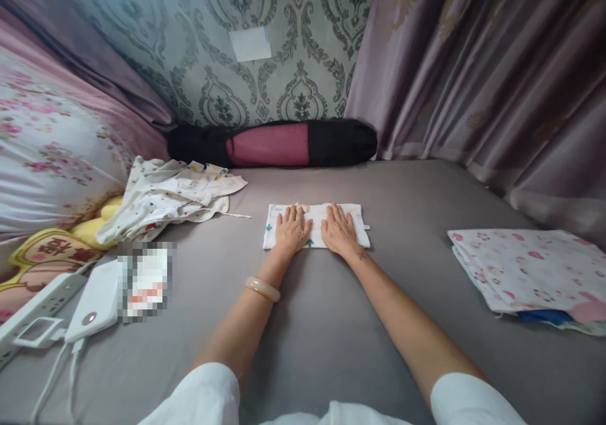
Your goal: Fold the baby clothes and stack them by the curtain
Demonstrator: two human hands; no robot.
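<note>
Left hand [292, 228] and right hand [338, 228] lie flat, fingers slightly spread, on the folded cloth [316, 213] mid-frame; even outward pressure should keep creases sharp.

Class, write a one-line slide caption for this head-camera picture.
Left hand and right hand press flat, side by side, on a small folded printed cloth lying on a grey bed sheet.

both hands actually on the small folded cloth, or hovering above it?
Touching. Head view: left hand and right hand lie flat, palms down, on the folded cloth, no gap visible.
</note>
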